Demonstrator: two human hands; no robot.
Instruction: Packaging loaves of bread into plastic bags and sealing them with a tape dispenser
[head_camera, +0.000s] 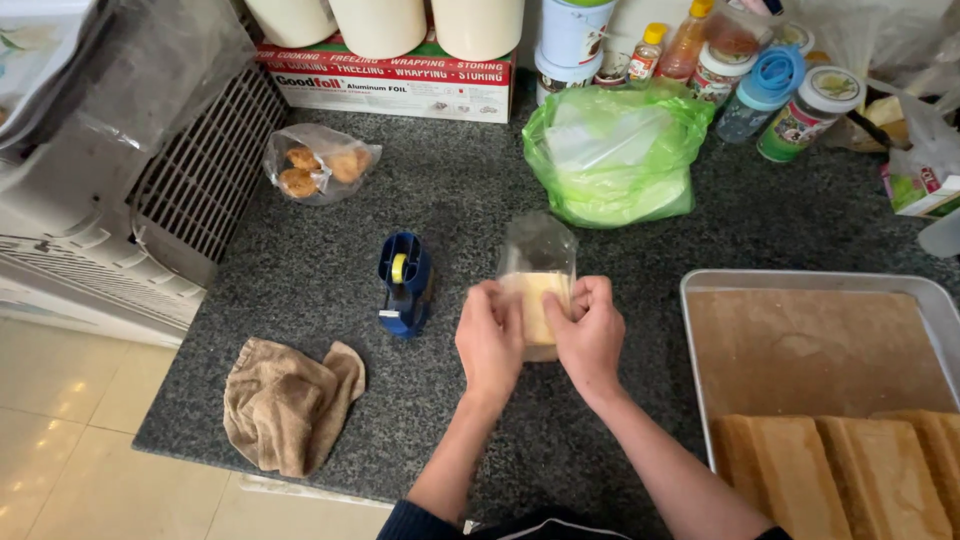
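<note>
— Pinching from both sides, is that it? The left hand (490, 335) and the right hand (590, 330) look closed on the same thing.

— Yes, both hold the small clear plastic bag (537, 262) with a pale yellow rectangular cake slice (538, 305) inside, fingers narrow around its lower half. It sits at the middle of the counter, mouth standing up and open, likely so the slice stays settled at the bottom.

— And nearby?

— To the right, a metal baking tray (800, 345) lined with brown paper, golden loaf-shaped cake slabs (830, 475) at its near end. Left of the hands, a blue tape dispenser (405, 283) within reach, and nearer the edge a crumpled beige cloth (288, 405).

— The surface?

— Dark speckled granite counter (450, 190), pale tiled floor (60, 400) below. Farther back, a green plastic bag (615, 155), a clear bag of round brown pastries (320, 165), a long box of aluminium foil (390, 80), and jars and bottles (760, 80) along the wall.
</note>
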